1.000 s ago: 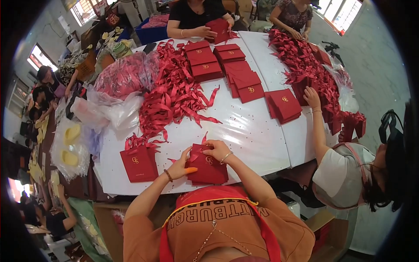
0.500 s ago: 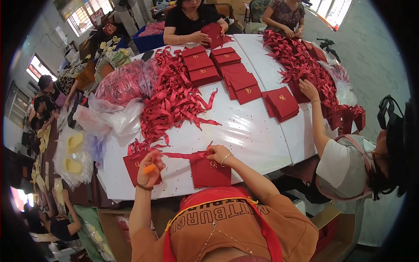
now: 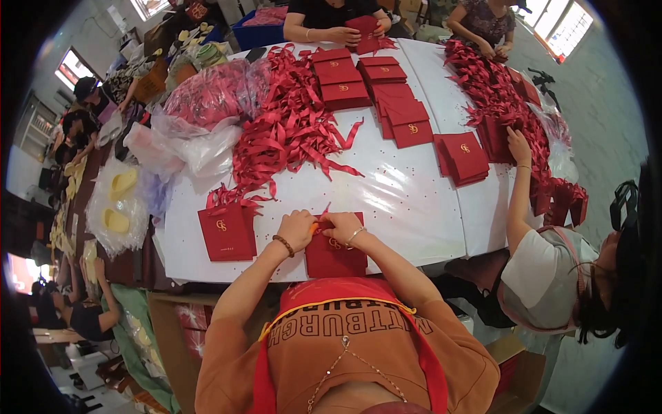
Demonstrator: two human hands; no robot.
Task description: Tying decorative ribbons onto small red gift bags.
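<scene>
A flat red gift bag (image 3: 336,261) with a gold emblem lies on the table in front of my body. Over its top edge, my left hand (image 3: 296,233) and my right hand (image 3: 340,229) meet, fingers pinched closed on a red ribbon (image 3: 325,208). Only a short end of that ribbon pokes up between them; the rest is hidden by my fingers. Something orange covers a finger of my left hand. To the left lies a small stack of red gift bags (image 3: 227,236), with loose ribbons at its top edge.
A large heap of red ribbons (image 3: 289,131) lies beyond my hands, beside a plastic sack (image 3: 217,96). Stacks of red bags (image 3: 341,93) stand further back. A co-worker at the right reaches a hand (image 3: 518,146) toward other bags; two more people sit across the white table (image 3: 393,228).
My left hand has moved right from the bag stack to the bag before me, joining my right hand. The ribbon stretched between them is now bunched at the bag's top. The view has shifted.
</scene>
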